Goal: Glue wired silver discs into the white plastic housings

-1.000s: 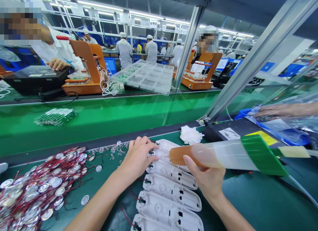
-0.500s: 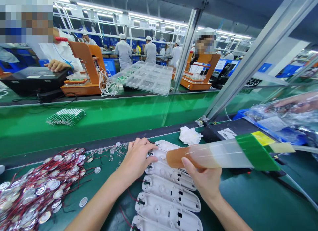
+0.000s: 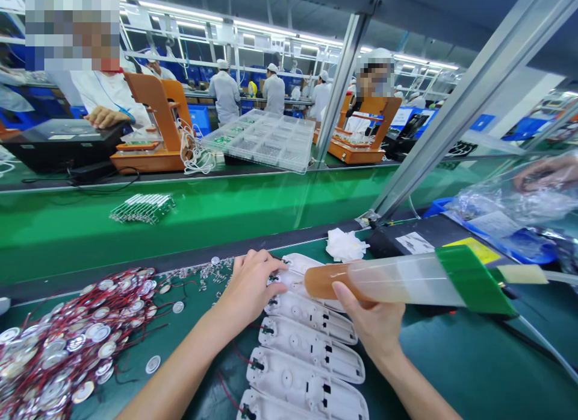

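My right hand is wrapped round a large dispensing syringe with amber-brown paste in its front part and green tape round its rear. It lies nearly level, its front end over a white plastic shell near the far end of a row. The very tip is hard to make out. My left hand grips the left end of that shell between thumb and forefinger, beside a small dark part. Nearer shells lie side by side, with small green parts and red wires at their left ends.
Wired metal discs are heaped at left, near scattered small metal parts. Crumpled white tissue and a black box lie beyond the shells. A green conveyor carries stacked boards. A metal post slants across the right.
The syringe has shifted slightly right, while my left hand stays at the shell. The stacked boards have travelled right on the conveyor. Another person's hand at far right has moved right and up.
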Demonstrator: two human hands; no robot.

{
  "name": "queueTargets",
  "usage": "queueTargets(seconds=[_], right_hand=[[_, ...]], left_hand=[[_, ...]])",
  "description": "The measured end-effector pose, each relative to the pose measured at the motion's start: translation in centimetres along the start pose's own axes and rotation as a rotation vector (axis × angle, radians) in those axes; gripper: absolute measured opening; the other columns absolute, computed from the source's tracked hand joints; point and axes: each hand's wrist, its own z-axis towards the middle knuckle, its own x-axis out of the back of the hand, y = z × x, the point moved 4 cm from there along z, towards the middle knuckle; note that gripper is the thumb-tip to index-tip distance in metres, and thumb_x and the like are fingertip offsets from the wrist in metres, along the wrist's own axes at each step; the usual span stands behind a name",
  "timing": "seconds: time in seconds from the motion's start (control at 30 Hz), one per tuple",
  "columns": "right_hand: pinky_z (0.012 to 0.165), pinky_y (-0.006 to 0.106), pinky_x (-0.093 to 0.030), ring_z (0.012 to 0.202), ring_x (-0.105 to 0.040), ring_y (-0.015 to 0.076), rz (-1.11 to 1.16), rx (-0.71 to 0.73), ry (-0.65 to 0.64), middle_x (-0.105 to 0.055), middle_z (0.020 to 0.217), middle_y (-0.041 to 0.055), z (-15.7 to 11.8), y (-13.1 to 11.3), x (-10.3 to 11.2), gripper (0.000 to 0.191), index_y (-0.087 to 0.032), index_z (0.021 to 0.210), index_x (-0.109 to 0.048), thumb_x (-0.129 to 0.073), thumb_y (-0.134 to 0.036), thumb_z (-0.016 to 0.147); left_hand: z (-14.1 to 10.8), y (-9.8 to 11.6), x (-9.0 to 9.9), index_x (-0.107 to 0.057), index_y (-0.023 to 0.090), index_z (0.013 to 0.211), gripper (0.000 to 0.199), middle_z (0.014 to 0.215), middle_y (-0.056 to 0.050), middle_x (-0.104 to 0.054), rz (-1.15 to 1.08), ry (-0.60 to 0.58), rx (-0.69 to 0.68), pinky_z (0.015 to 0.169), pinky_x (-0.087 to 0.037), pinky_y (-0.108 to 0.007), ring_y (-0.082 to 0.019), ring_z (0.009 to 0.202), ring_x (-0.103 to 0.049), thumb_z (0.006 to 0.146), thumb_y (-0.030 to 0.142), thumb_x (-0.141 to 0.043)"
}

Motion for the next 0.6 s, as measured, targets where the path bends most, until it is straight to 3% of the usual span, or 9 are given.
queueTargets(seconds=[0.33,0.6], right_hand=[[0.050,0.028,-0.054,0.051,-0.063,0.0204,0.054,-0.068,-0.010,-0.066,0.057,0.0067,0.1,0.5,0.1,0.027,-0.016,0.059,-0.065,-0.069,-0.042,0.062],[0.056,0.029,-0.054,0.055,-0.063,0.0196,0.116,-0.241,0.004,-0.066,0.061,0.0057,-0.9,1.0,-0.1,0.030,-0.016,0.065,-0.065,-0.070,-0.045,0.061]], left_hand=[[0.1,-0.2,-0.1,-0.062,0.027,0.102,0.027,0.096,0.000,-0.058,-0.005,0.011,0.006,0.081,-0.031,-0.035,-0.021,0.095,-0.049,0.077,0.020,-0.068],[0.0,-0.2,0.0,-0.063,0.028,0.101,0.026,0.095,0.001,-0.058,-0.016,0.027,0.007,0.081,-0.033,-0.035,-0.022,0.094,-0.050,0.077,0.019,-0.066]])
